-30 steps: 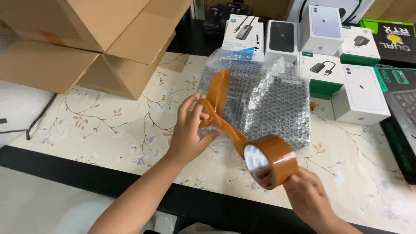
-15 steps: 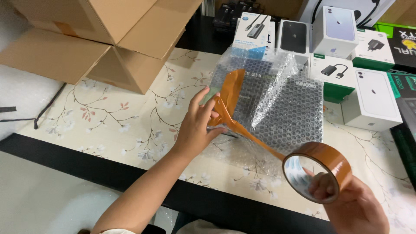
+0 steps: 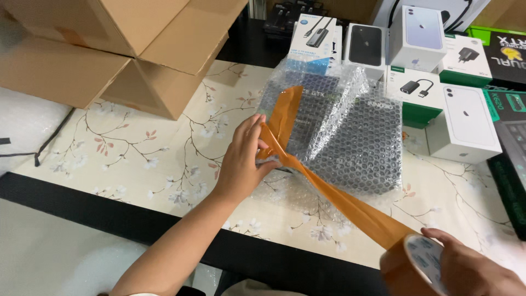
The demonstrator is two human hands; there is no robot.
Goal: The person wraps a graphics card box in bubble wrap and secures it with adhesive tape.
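Floral tablecloth beneath cardboard boxes

Bright even indoor light, soft shadows, sharp focus.

Bubble-wrapped dark box mid-table; white phone boxes right; brown cartons upper left.
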